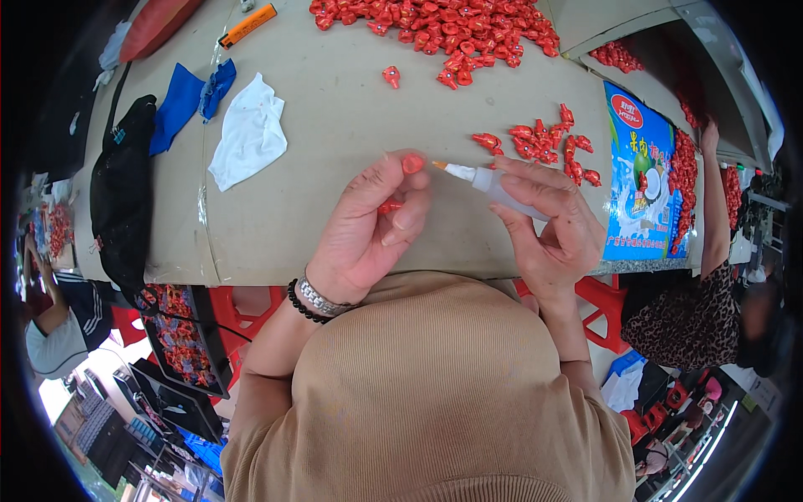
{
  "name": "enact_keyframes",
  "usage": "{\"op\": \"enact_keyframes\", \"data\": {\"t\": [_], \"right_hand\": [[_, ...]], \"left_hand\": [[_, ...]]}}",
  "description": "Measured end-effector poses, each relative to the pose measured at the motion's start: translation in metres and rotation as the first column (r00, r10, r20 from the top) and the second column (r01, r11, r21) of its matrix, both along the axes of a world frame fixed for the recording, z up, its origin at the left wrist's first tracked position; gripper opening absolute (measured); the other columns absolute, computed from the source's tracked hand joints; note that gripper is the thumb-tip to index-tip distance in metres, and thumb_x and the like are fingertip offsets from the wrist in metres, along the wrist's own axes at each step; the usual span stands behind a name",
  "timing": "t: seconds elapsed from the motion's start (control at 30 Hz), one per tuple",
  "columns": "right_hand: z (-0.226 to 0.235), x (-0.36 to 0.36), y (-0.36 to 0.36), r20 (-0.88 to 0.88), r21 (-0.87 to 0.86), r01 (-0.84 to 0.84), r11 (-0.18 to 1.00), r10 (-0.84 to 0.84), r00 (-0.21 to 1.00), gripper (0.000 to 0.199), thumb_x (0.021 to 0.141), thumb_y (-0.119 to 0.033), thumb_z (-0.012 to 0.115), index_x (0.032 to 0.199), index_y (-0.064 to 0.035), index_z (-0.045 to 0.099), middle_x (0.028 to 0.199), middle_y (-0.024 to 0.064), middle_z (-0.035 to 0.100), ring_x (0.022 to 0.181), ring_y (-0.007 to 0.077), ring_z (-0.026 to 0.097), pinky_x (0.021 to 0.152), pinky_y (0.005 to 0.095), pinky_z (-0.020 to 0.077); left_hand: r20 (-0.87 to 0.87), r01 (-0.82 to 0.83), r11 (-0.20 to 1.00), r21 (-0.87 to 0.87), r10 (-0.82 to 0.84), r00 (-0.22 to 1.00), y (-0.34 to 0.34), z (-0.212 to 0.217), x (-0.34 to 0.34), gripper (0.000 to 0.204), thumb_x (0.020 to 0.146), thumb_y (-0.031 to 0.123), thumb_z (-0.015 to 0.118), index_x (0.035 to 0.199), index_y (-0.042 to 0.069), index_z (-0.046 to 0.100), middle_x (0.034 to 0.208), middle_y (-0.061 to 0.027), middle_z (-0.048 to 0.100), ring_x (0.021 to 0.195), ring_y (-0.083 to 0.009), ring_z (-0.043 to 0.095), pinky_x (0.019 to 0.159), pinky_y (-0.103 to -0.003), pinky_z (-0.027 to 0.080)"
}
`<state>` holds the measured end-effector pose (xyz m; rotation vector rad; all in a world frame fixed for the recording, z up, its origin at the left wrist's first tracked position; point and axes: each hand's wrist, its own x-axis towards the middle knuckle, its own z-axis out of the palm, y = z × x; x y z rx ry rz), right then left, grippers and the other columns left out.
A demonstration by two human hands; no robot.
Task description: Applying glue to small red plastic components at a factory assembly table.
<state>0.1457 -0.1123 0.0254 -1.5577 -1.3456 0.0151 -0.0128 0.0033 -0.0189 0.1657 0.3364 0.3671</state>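
Observation:
My left hand [368,222] is closed, with a small red plastic piece [412,163] pinched between thumb and forefinger. A second red piece [389,206] shows between its curled fingers and palm. My right hand [552,222] is wrapped round a translucent white squeeze bottle [514,194], tilted with its thin nozzle toward the left. The orange-tan tip [439,165] points at the pinched piece, with a small gap between them. Past my right hand, several red pieces [535,140] lie in a loose cluster on the table [335,109].
A large heap of red pieces [452,29] covers the far side. White cloth [249,130], blue cloth [177,105], a black fabric item [124,192] and an orange bar-shaped object [248,25] lie left. Another person's arm [713,201] is at the right, beyond a blue printed sheet [640,171].

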Motion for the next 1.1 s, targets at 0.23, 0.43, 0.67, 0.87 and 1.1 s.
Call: {"op": "enact_keyframes", "data": {"t": [0.23,0.43,0.67,0.87,1.1], "right_hand": [[0.005,0.002,-0.004,0.034,-0.068,-0.04,0.997,0.042,0.999,0.024,0.068,0.007,0.074,0.089,0.0026,0.062,0.097,0.0201,0.067,0.091,0.0251,0.067,0.075,0.0313,0.0538],[0.001,-0.001,0.0,-0.006,-0.024,0.007,1.0,-0.007,1.0,0.028,0.064,0.012,0.069,0.088,-0.0021,0.067,0.091,0.0128,0.069,0.079,0.0237,0.067,0.069,0.0299,0.0525],[0.003,0.002,-0.005,0.004,-0.061,-0.042,0.997,0.042,0.999,0.026,0.068,0.008,0.074,0.09,0.0032,0.062,0.097,0.02,0.067,0.093,0.0264,0.066,0.077,0.0323,0.0539],[0.001,-0.001,-0.003,-0.131,-0.007,-0.035,0.999,0.034,0.991,0.025,0.066,0.011,0.071,0.088,0.0031,0.063,0.093,0.0183,0.068,0.086,0.0243,0.067,0.076,0.0313,0.0529],[0.0,-0.003,-0.001,-0.159,0.018,-0.033,0.999,0.035,0.987,0.025,0.065,0.012,0.069,0.087,0.003,0.064,0.09,0.0166,0.068,0.08,0.0216,0.067,0.072,0.0284,0.053]], "left_hand": [[-0.058,-0.077,0.978,0.193,0.09,0.994,-0.001,0.004,0.001,0.023,0.095,0.025,0.054,0.104,0.004,0.057,0.09,-0.0005,0.057,0.054,-0.0069,0.043,0.042,-0.018,0.03],[-0.085,-0.088,0.974,0.211,0.108,0.991,-0.003,0.005,0.001,0.023,0.094,0.024,0.055,0.105,0.004,0.058,0.09,-0.0006,0.058,0.054,-0.0064,0.043,0.041,-0.018,0.029],[-0.088,-0.117,0.956,0.267,0.145,0.986,-0.001,0.006,0.001,0.019,0.093,0.02,0.057,0.105,0.006,0.057,0.09,-0.0009,0.059,0.052,-0.0065,0.043,0.04,-0.018,0.028],[-0.064,-0.165,0.927,0.337,0.197,0.978,-0.001,0.009,0.001,0.015,0.094,0.013,0.053,0.108,0.006,0.054,0.097,-0.0067,0.062,0.054,-0.0068,0.043,0.038,-0.018,0.03],[-0.068,-0.18,0.897,0.403,0.225,0.972,0.0,0.012,0.001,0.015,0.093,0.012,0.055,0.107,0.006,0.054,0.101,-0.0086,0.062,0.054,-0.0068,0.044,0.041,-0.017,0.031]]}}
